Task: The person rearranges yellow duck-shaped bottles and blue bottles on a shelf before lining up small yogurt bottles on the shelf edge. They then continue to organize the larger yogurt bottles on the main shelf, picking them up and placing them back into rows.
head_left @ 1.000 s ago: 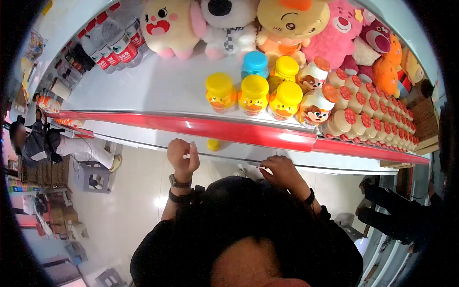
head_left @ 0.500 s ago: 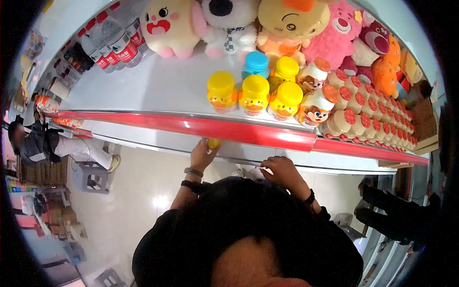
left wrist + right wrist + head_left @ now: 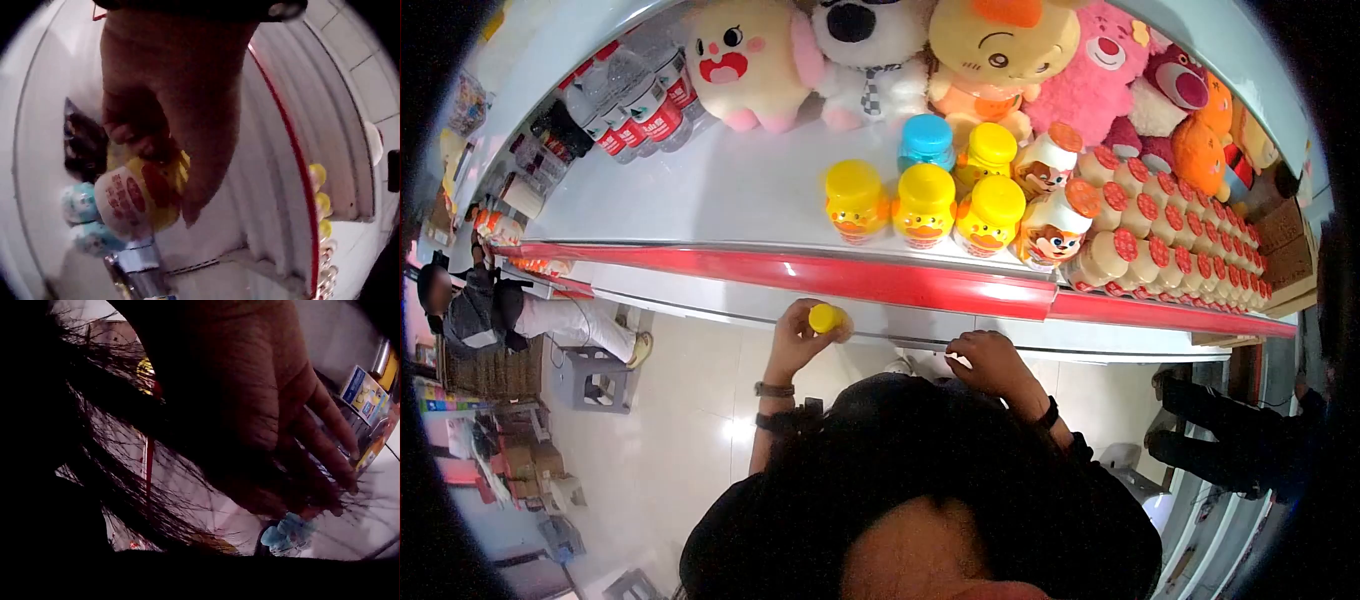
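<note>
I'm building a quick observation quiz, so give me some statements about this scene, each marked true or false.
1. The left hand holds a yellow-capped bottle. True.
2. The right hand grips that same bottle. False: it is apart from it.
3. The plush toys sit behind the yellow duck bottles. True.
4. The blue-capped bottle stands in front of the duck bottles. False: it stands behind the front ones.
5. In the head view, the red-labelled water bottles are right of the plush toys. False: they are to their left.
</note>
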Action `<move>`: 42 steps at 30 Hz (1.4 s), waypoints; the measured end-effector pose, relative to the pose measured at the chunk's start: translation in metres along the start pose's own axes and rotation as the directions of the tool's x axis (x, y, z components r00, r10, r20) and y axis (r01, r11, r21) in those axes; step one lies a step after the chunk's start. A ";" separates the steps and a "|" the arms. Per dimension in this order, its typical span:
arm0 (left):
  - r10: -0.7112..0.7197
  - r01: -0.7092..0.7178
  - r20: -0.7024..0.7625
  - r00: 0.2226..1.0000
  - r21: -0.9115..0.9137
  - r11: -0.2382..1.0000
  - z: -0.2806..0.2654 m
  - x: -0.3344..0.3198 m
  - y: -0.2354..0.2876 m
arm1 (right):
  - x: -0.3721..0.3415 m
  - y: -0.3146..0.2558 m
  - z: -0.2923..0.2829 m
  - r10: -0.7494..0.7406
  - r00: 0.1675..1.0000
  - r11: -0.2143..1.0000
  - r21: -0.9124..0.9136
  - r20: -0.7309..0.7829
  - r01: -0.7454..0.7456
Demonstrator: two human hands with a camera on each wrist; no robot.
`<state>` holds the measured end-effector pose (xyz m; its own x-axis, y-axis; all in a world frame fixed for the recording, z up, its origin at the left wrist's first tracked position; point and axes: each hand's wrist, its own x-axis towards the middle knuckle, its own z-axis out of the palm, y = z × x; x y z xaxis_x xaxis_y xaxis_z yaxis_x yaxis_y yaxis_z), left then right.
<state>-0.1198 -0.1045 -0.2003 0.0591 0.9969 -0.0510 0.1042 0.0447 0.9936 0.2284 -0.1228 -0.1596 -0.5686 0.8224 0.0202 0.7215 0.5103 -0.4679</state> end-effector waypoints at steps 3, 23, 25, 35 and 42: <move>0.070 -0.053 0.122 0.990 -0.143 0.988 -0.018 -0.013 0.052 | 0.008 0.000 0.001 -0.047 0.999 0.999 0.022 0.013 0.047; 0.505 -0.521 -0.283 0.815 0.021 0.853 -0.012 0.065 0.205 | -0.001 0.004 0.000 0.038 0.998 0.999 0.015 0.056 -0.039; 0.489 -0.507 -0.243 0.838 -0.015 0.862 -0.010 0.073 0.204 | -0.003 0.006 0.000 0.060 0.996 0.998 0.022 0.066 -0.062; 0.409 -0.408 -0.024 0.912 0.027 0.912 -0.020 0.083 0.206 | -0.001 0.005 0.003 0.055 0.998 0.997 0.056 0.039 -0.058; 0.526 -0.521 -0.025 0.850 0.117 0.846 -0.021 0.084 0.195 | 0.010 0.001 0.001 0.047 0.996 0.997 0.057 0.076 -0.051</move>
<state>-0.1152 -0.0105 -0.0083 0.0802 0.8724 0.4822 0.1732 -0.4886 0.8551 0.2227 -0.1142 -0.1607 -0.5627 0.8238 -0.0688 0.7259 0.4526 -0.5180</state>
